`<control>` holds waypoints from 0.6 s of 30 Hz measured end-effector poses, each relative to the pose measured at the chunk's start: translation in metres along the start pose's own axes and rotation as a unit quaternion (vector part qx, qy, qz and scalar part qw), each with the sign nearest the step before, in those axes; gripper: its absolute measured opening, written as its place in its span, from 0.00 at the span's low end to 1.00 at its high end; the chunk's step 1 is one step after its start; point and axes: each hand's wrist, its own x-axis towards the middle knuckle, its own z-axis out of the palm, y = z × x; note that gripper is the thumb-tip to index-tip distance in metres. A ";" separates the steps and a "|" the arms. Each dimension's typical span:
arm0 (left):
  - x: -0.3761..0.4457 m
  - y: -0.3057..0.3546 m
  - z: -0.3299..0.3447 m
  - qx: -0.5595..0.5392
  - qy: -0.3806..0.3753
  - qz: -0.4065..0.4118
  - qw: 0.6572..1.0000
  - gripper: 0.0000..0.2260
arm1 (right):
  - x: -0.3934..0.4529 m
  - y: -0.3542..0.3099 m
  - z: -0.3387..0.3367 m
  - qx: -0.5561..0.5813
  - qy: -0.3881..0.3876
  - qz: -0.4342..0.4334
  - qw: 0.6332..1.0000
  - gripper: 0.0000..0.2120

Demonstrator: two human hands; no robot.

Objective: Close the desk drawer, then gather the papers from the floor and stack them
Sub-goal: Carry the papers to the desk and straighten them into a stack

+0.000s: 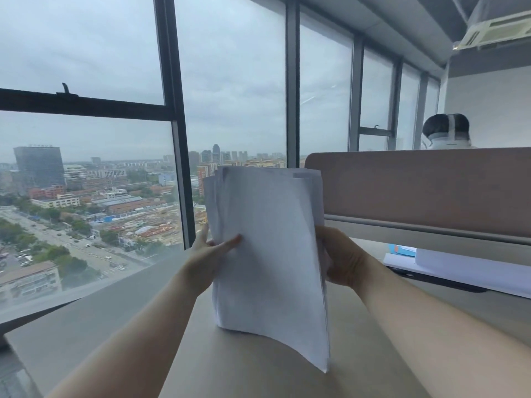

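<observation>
- Papers [267, 248] stood upright as a sheaf, lower edge on or just above the desk [258, 374]; contact was hard to tell.
- Left hand [209, 254] pinched the left edge, thumb across the front sheet.
- Right hand [339, 259] clasped the right edge, fingers hidden behind.
- Sheets looked light and limp: the bottom right corner curled forward and top edges sat uneven.
- Holding both long edges near mid-height seemed best for tapping them square; loose sheets could slip.

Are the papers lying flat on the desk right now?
No, both hands hold the papers upright, bottom edge on the desk.
</observation>
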 end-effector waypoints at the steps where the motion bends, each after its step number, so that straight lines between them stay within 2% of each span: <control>1: -0.002 0.000 0.002 0.000 -0.026 -0.011 1.000 0.42 | 0.000 0.000 -0.001 0.007 0.005 0.004 1.000 0.15; 5: 0.000 -0.008 0.002 0.009 -0.017 -0.020 1.000 0.30 | 0.001 0.000 -0.003 0.017 0.009 0.002 1.000 0.13; 7: 0.000 -0.009 0.001 0.005 -0.029 -0.029 0.999 0.27 | -0.003 -0.003 -0.003 -0.001 0.008 0.005 1.000 0.12; 10: 0.000 -0.008 0.004 0.008 -0.026 -0.011 1.000 0.20 | -0.009 -0.010 -0.002 0.015 0.006 0.003 1.000 0.19; 14: 0.002 -0.008 0.010 0.009 0.036 0.027 0.999 0.26 | -0.019 -0.017 -0.004 0.034 -0.002 -0.023 0.999 0.37; 16: 0.002 -0.008 0.011 -0.002 0.046 0.039 0.998 0.25 | -0.023 -0.016 -0.005 0.029 -0.016 -0.041 0.999 0.36; 18: 0.002 -0.007 0.014 -0.016 0.043 0.057 0.997 0.23 | -0.019 -0.013 -0.008 -0.013 0.018 -0.071 0.997 0.32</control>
